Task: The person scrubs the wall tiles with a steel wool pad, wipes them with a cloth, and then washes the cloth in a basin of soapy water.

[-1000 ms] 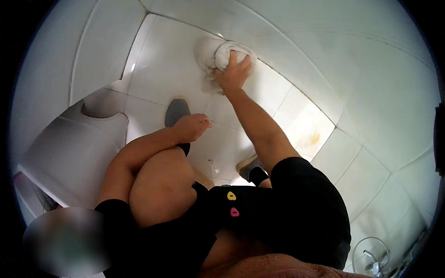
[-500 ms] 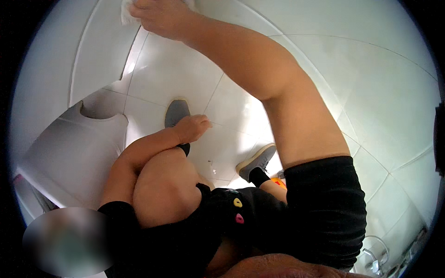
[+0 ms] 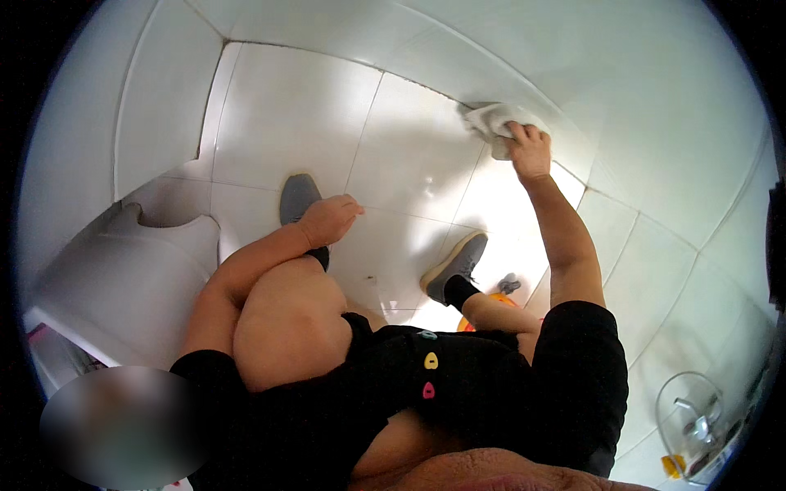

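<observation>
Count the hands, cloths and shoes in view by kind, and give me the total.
Hands: 2 (left hand, right hand)
Cloths: 1 (white cloth)
Shoes: 2 (grey left shoe, grey right shoe)
Total: 5

The cloth (image 3: 491,123) was whitish with greyer parts, crumpled and bunched under the fingers of the right hand (image 3: 530,152). Its loose folds spread leftward from the grip, where the tiled floor (image 3: 409,151) met the pale wall (image 3: 655,114).

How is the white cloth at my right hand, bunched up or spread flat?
Bunched up: the white cloth shows creases and folds under the right hand.
</observation>
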The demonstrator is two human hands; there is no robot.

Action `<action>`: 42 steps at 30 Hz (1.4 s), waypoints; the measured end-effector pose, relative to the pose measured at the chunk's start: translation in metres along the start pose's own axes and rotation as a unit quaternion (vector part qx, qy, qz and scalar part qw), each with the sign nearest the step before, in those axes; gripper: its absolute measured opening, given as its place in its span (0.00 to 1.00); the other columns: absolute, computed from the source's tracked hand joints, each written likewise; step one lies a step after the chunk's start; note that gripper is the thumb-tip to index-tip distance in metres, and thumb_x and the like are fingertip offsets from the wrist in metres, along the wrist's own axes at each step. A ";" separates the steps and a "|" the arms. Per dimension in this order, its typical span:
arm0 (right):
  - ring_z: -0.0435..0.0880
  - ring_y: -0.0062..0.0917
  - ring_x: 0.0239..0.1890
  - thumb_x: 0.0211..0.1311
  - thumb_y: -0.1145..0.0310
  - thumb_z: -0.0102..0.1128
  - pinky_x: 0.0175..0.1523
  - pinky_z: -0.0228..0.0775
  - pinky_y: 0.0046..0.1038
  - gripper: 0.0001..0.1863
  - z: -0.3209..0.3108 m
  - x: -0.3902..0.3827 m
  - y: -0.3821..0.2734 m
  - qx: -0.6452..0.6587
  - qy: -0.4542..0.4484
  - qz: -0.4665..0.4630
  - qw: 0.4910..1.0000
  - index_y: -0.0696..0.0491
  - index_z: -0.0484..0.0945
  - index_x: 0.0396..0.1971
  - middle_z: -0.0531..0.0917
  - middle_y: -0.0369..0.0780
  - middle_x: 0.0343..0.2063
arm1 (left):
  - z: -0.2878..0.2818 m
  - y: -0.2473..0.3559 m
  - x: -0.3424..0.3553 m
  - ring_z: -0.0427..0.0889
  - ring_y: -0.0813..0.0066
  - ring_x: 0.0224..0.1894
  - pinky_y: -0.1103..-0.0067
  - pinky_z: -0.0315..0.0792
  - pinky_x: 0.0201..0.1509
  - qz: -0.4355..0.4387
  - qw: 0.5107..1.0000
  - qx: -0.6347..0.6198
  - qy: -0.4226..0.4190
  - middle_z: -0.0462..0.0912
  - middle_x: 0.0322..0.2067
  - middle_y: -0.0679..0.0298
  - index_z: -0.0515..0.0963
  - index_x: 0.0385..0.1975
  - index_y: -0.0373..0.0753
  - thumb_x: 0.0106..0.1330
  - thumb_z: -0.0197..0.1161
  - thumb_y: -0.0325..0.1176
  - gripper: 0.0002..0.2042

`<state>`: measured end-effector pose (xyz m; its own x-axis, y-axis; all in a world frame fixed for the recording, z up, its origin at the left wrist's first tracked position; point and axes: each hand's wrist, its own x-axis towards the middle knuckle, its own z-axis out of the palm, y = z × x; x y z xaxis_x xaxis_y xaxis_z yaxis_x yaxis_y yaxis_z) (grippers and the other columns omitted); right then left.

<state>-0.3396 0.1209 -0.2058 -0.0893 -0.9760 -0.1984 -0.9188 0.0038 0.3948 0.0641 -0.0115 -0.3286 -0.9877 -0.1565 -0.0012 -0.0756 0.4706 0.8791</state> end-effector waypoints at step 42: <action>0.78 0.33 0.41 0.60 0.72 0.50 0.43 0.75 0.36 0.11 0.010 0.147 -0.088 0.927 0.033 0.358 0.109 0.62 0.70 0.40 0.76 0.45 0.39 | -0.154 0.321 0.079 0.78 0.50 0.43 0.68 0.73 0.46 -0.036 0.955 0.294 0.024 0.75 0.46 0.46 0.75 0.44 0.32 0.47 0.67 0.26 0.21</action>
<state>-0.2757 -0.0205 -0.2791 -0.4466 -0.5809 -0.6805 0.8095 0.0616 -0.5838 -0.0168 -0.0065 0.0273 -0.9707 -0.2397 -0.0183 -0.2213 0.8614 0.4571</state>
